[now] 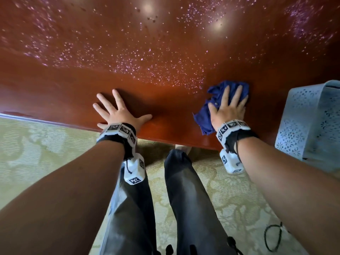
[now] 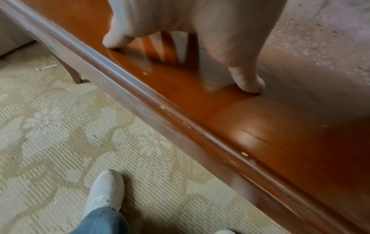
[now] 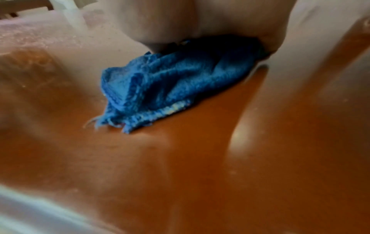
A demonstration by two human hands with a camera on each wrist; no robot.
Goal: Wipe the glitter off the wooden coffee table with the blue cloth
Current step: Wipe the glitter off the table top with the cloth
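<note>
The right hand (image 1: 227, 107) lies flat on the blue cloth (image 1: 219, 100), fingers straight and spread, pressing the crumpled fabric down on the wooden coffee table (image 1: 110, 74) near its front edge; a loose tail of cloth trails back toward the wrist. The left hand (image 1: 119, 111) is well apart from it, palm down and fingers splayed on bare wood, holding nothing and seemingly bracing the body. Just beyond the cloth's far edge the glitter (image 1: 147, 57) begins, a pinkish scatter that thickens toward the far left and far right of the top, while the strip of wood near the front edge, where both hands rest, looks mostly clean. To the right, just beside the cloth hand, stands a pale blue perforated bin (image 1: 312, 118), and below the table edge lies a patterned carpet (image 1: 36, 153). The step in hand appears to be a wiping stroke, and much of the job looks still ahead. To do it well, the palm should keep even pressure so the cloth does not ride over the flecks, and strokes should gather the glitter in one direction, overlapping, rather than scrubbing it about. Sweeping toward the bin side seems wiser than dragging it off the front edge, where it would likely drop into the carpet. Refolding the bunched cloth to a fresh face would probably help once it loads up.
</note>
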